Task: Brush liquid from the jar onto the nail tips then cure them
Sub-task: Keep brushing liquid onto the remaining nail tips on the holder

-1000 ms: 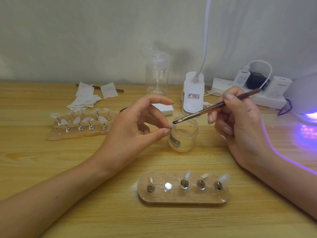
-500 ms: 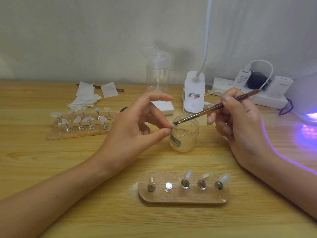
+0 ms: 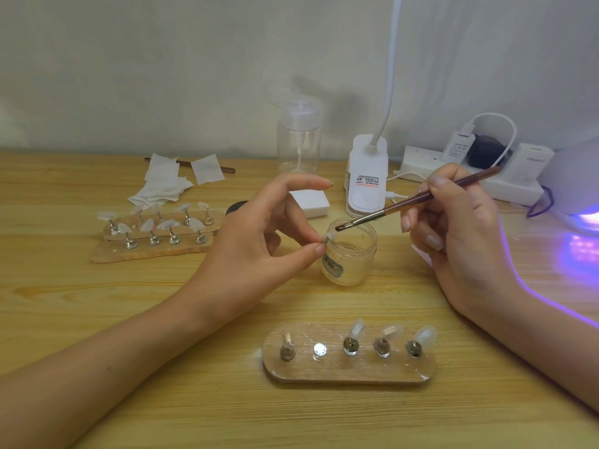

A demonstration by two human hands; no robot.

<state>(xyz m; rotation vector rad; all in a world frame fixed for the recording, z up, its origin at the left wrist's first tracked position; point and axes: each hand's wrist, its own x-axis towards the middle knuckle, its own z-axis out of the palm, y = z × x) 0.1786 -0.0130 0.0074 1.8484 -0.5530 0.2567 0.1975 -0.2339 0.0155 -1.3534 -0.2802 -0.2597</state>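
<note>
Bare forearms — left hand [image 3: 259, 244] and right hand [image 3: 463, 241] long-nailed.

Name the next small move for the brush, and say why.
Probably ease the brush left and down onto the nail tip and stroke it. The right hand holds the bristles over the jar mouth, just short of the tip, which the left hand pinches by the jar rim.

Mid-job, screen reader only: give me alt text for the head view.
The left hand pinches a nail tip by the open jar while the right hand holds a brush, bristles close to the tip. Nearer, a wooden holder carries three tips; a curing lamp glows violet at far right.
</note>
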